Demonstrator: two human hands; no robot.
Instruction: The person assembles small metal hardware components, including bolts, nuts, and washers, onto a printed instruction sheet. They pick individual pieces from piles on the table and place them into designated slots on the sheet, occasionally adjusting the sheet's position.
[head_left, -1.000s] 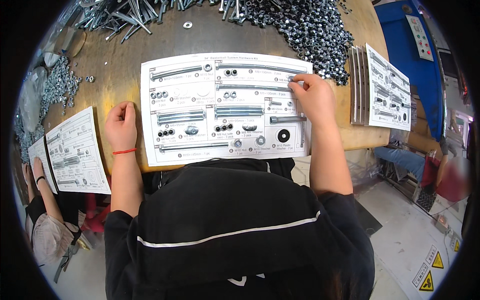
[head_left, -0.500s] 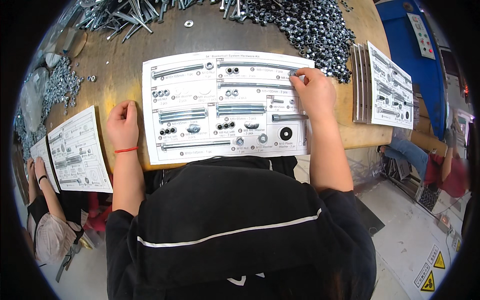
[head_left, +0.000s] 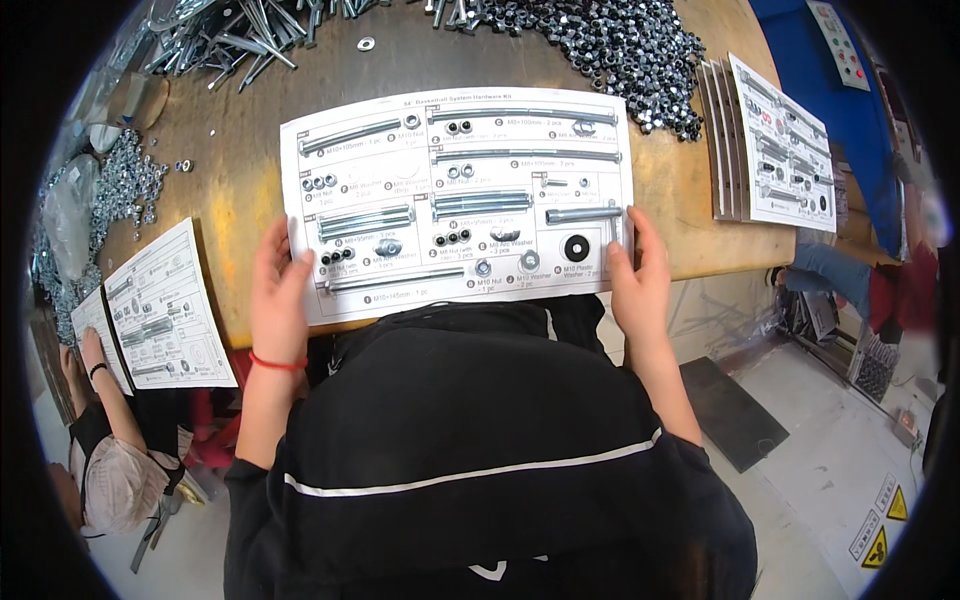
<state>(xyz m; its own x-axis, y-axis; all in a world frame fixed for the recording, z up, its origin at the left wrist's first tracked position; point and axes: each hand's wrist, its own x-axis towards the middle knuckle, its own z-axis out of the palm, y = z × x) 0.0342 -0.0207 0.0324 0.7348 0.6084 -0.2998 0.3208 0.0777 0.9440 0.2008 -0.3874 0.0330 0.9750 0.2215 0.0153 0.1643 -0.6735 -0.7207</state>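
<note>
A white hardware card (head_left: pixel 372 172) lies in front of me at the table's near edge, slightly tilted. Its printed boxes show bolts, nuts and washers, with a black round washer (head_left: pixel 576 248) at the lower right. I cannot tell which parts are real and which are printed. My left hand (head_left: pixel 279 290) pinches the card's lower left edge, thumb on top. On the opposite side my right hand (head_left: pixel 640 278) grips the right edge, its thumb also on the face. The fingers under the card are hidden.
Loose bolts (head_left: pixel 245 38) and a heap of nuts (head_left: pixel 630 62) cover the table's far side, near a lone washer (head_left: pixel 366 44). Standing cards (head_left: pixel 785 150) lean at the right. At left are small nuts (head_left: pixel 115 185), another card (head_left: pixel 165 310) and another person's hands (head_left: pixel 90 352).
My right hand has left the card's upper right corner and moved down to its right edge. My left hand has moved from beside the card onto its left edge.
</note>
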